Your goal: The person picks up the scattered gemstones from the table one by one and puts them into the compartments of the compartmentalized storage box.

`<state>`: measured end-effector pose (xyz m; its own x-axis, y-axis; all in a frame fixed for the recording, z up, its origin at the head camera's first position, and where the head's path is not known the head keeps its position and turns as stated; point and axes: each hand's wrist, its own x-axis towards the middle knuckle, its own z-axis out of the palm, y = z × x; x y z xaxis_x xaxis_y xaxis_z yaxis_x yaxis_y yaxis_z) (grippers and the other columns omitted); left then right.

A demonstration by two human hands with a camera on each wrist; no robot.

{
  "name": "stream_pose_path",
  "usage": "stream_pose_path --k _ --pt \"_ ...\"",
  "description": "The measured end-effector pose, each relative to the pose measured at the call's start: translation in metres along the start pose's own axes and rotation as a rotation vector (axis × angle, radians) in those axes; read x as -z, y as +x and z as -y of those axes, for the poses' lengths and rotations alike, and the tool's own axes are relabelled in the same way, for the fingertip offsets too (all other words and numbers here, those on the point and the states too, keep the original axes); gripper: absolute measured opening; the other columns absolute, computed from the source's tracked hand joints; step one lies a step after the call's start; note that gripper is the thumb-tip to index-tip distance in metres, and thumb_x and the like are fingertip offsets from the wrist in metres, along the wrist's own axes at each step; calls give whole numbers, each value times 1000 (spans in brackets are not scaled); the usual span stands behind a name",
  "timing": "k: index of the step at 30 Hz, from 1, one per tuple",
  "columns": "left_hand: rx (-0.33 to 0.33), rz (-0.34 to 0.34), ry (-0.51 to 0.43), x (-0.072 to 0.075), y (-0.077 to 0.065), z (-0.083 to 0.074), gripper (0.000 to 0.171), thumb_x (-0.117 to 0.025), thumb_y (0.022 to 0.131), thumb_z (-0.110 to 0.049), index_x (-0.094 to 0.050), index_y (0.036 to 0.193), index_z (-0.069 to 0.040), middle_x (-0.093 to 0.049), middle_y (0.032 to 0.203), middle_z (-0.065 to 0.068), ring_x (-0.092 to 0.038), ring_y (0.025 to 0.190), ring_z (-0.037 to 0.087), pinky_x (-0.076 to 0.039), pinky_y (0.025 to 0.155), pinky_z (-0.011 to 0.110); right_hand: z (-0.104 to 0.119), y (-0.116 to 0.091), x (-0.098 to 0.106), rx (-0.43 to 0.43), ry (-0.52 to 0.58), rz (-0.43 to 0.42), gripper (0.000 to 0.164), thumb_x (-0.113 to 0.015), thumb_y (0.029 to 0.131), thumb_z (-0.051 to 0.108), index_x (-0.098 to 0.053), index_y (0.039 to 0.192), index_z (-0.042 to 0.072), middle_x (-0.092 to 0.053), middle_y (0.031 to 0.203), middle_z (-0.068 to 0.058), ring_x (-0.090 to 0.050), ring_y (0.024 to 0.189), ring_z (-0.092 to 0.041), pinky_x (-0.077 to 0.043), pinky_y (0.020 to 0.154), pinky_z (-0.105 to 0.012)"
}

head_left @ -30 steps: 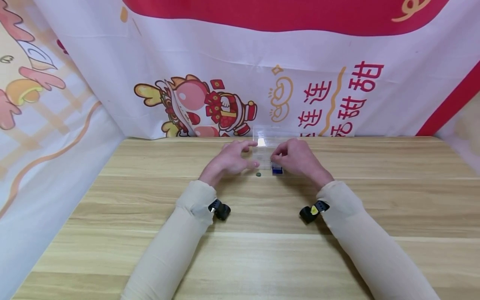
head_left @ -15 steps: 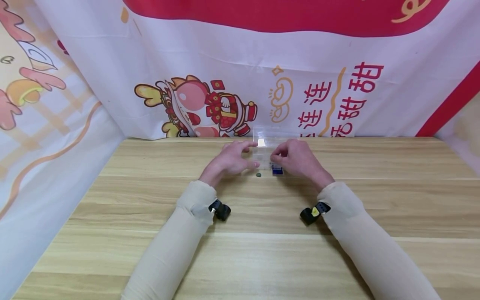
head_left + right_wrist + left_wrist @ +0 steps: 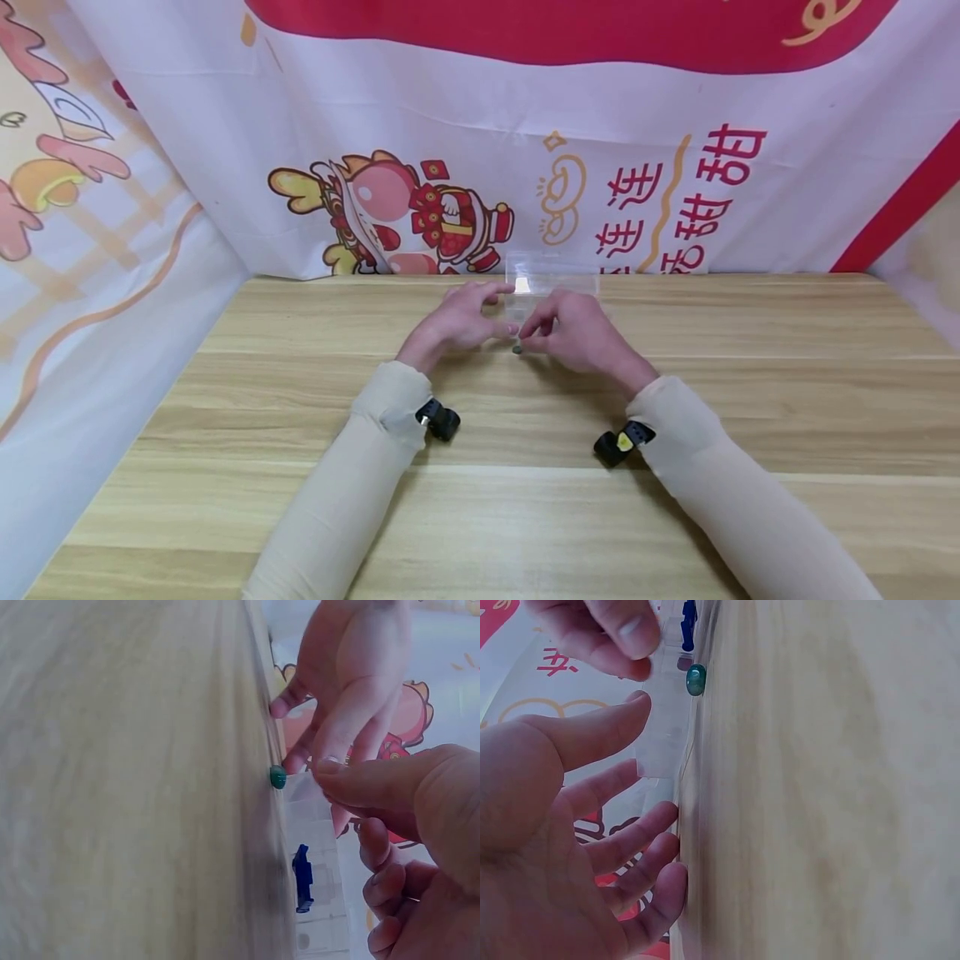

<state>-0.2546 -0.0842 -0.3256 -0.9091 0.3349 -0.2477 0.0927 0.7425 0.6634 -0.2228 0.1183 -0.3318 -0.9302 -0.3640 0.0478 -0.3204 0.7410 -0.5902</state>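
Note:
A clear plastic box (image 3: 570, 285) with compartments, its lid raised, stands at the back of the table. My left hand (image 3: 465, 317) is at its left end, fingers spread and loosely bent, the index fingertip right at the box's edge in the left wrist view. A small green bead (image 3: 696, 679) lies on the table just in front of the box. Close to that bead is my right hand (image 3: 573, 333), with thumb and index fingertips near each other and nothing visible between them. A dark blue piece (image 3: 302, 877) shows at the box's front, hidden behind the right hand in the head view.
The wooden table (image 3: 495, 517) extends toward me and to both sides. Behind the box hangs a white and red printed cloth (image 3: 465, 100), down to the table's back edge. Each wrist carries a small black camera (image 3: 442, 421).
My right hand has moved left and slightly toward me, from the dark blue piece to the green bead. The left hand has stayed in place at the box.

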Motion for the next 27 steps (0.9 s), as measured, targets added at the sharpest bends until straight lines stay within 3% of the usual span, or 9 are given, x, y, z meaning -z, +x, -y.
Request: stream_pose_path --k 9,16,27 --pt "-9 10 -4 1 0 2 68 -73 101 -36 -44 162 -32 -47 162 9 -32 151 33 -31 126 60 2 -1 -4 17 -87 39 15 -90 86 25 -87 100 22 -69 93 2 -56 94 -19 -43 88 -36" --pt "-1 17 -20 2 -1 2 69 -73 101 -35 -43 163 -33 -46 163 8 -33 149 31 -32 126 59 0 0 -5 52 -169 79 12 -90 87 29 -87 98 28 -73 94 6 -58 99 -17 -36 107 -51" --pt "-12 14 -13 1 0 3 68 -73 101 -34 -43 162 -33 -47 164 8 -33 150 32 -32 126 60 1 -1 -5 56 -187 92 9 -90 86 28 -87 95 30 -70 91 6 -56 98 -18 -35 102 -49"
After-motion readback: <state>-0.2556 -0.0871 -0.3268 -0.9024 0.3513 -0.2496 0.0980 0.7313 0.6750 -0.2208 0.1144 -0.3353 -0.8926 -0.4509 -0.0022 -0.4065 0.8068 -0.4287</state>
